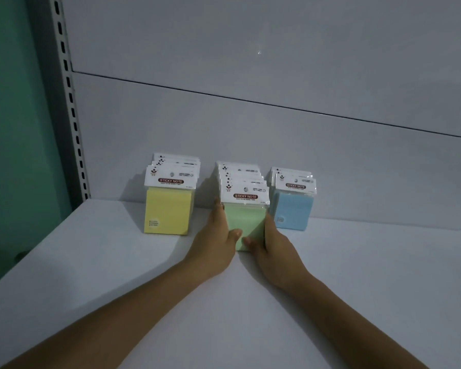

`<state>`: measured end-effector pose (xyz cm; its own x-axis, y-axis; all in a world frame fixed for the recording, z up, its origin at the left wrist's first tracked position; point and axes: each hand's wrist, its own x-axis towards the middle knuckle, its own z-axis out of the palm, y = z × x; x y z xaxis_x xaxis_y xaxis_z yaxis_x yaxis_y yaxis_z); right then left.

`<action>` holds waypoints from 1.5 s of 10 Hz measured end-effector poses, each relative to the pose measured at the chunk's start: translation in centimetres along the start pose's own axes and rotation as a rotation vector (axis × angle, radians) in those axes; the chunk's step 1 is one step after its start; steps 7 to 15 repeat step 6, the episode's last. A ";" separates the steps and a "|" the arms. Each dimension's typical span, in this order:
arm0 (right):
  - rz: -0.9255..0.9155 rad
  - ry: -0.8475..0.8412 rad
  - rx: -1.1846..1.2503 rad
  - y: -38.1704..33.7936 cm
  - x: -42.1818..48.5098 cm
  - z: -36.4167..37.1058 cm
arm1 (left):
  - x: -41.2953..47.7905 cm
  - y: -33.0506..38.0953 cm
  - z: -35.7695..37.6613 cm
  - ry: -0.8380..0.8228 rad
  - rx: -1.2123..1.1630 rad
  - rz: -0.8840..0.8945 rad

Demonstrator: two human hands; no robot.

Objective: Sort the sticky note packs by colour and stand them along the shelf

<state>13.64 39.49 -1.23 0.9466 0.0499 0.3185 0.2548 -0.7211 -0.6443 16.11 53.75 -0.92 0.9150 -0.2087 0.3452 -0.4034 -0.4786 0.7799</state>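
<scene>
Three rows of sticky note packs stand upright on the white shelf [117, 275], each pack with a white "STICKY NOTE" header card. The yellow row [167, 211] is at the left, the green row [246, 222] in the middle, the blue row [293, 211] at the right. My left hand [216, 241] presses the left side of the green row, thumb on the front pack. My right hand [274, 246] presses its right side, thumb also on the front face. The green packs are squeezed between both hands. Packs behind each front one show only their header cards.
A grey back panel [250, 129] rises behind the rows. A slotted metal upright [72, 115] stands at the left, with a teal wall [11, 129] beyond it. The shelf's left edge runs diagonally toward the lower left. Bare shelf surface stretches in front and to the right.
</scene>
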 end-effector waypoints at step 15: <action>0.252 0.065 0.059 -2.4 -8.2 -4.1 | -1.0 0.8 -1.2 0.063 0.014 -0.154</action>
